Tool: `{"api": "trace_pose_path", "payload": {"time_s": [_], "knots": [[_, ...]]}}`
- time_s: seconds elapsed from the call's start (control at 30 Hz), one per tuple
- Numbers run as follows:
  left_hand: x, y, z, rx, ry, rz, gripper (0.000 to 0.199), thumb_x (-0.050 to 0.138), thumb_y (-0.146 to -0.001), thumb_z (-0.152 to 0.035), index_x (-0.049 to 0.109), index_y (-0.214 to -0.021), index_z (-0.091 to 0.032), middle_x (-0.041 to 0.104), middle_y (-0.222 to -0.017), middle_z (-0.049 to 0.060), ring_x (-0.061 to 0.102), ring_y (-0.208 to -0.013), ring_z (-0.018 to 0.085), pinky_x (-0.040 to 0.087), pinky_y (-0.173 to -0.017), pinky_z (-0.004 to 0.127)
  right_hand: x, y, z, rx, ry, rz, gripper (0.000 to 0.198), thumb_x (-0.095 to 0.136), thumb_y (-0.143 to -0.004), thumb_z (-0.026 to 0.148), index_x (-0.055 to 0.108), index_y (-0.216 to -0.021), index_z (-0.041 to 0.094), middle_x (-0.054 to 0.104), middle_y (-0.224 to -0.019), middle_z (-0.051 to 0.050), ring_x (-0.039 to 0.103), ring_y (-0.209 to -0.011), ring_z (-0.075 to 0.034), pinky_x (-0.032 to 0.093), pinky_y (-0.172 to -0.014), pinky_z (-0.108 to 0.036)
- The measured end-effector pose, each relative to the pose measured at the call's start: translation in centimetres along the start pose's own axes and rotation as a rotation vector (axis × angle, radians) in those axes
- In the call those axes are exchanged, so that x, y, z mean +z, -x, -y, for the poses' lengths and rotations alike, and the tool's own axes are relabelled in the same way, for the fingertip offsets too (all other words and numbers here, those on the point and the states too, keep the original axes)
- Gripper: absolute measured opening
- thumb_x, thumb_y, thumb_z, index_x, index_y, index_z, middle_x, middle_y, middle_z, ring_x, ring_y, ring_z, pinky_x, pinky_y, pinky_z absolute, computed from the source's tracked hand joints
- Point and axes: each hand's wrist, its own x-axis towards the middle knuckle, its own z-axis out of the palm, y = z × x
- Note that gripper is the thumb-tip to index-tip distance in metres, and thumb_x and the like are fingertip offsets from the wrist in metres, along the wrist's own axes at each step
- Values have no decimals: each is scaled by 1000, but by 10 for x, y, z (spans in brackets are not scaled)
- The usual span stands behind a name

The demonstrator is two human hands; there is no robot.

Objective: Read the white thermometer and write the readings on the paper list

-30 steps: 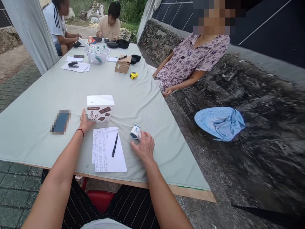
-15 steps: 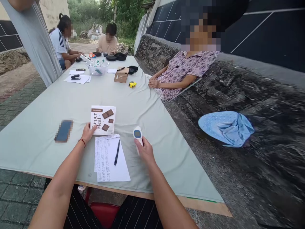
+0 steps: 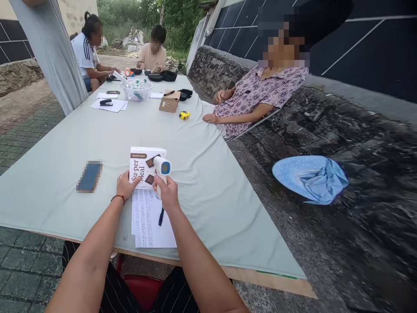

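Note:
My left hand holds the near edge of a white box printed with brown squares, tipped up on the pale green tablecloth. My right hand grips the handle of a white handheld thermometer with a blue screen, its head raised right in front of the box. Under both hands lies a handwritten paper sheet with a black pen on it.
A dark phone lies left of the box. A person in a patterned top leans on the table's right edge. Two other people sit at the far end by a clear bowl, cardboard box and tape measure. A blue hat lies on the stone.
My right hand lifted the thermometer off the cloth and carried it left, up to the box. My left hand tipped the box and keeps hold of it.

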Motion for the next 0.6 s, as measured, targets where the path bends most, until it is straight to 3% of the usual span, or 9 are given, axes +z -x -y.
{"api": "trace_pose_path", "payload": {"time_s": [0.13, 0.6], "knots": [[2, 0, -1, -10, -39, -11, 35, 55, -87, -51, 61, -101, -20, 69, -103, 9, 59, -100, 29, 42, -94, 45, 2, -2, -4, 24, 116, -8, 37, 65, -72, 52, 48, -65, 21, 44, -50, 6, 35, -49, -10, 30, -49, -25], [5, 1, -2, -38, 9, -6, 37, 58, -85, -53, 62, -102, -20, 70, -103, 8, 58, -105, 30, 41, -98, 47, 5, -11, -15, 69, 116, -6, 35, 64, -73, 52, 58, -84, 19, 50, -56, 6, 43, -53, -11, 36, -52, -24]]}}
